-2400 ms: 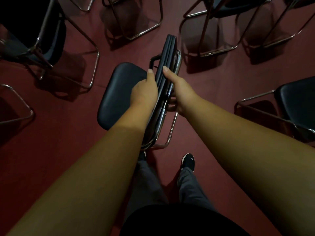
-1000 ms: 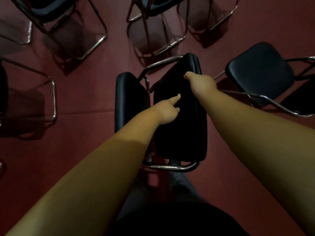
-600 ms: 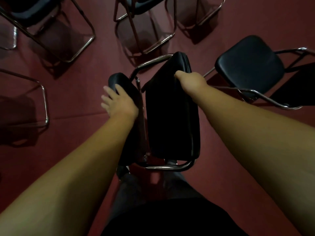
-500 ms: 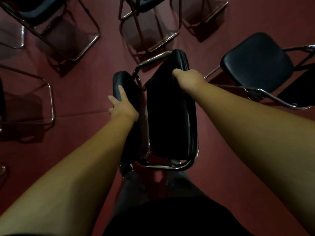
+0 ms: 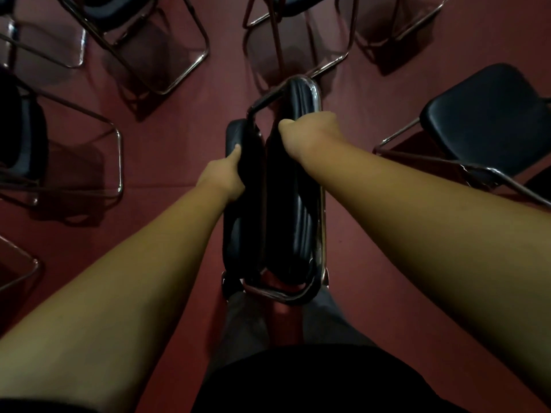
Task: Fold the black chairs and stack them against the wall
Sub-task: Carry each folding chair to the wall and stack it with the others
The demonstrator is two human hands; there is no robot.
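A black padded chair (image 5: 298, 210) with a chrome tube frame stands in front of my legs, nearly folded. Its seat pad (image 5: 238, 222) is on the left and stands close against the backrest pad on the right. My left hand (image 5: 222, 175) grips the outer edge of the seat pad, thumb on top. My right hand (image 5: 308, 134) is curled over the top edge of the backrest. The chrome frame (image 5: 313, 90) loops round the far end and under the near end of the pads.
Several unfolded black chairs with chrome legs ring me on the dark red carpet: one at the right (image 5: 489, 114), one at the left edge (image 5: 21, 129), others across the top (image 5: 125, 13). My legs and feet are right under the held chair. No wall is visible.
The seat pad has swung up closer to the backrest, narrowing the gap. My left hand went from lying flat on the seat's edge to gripping it. My right hand kept its hold.
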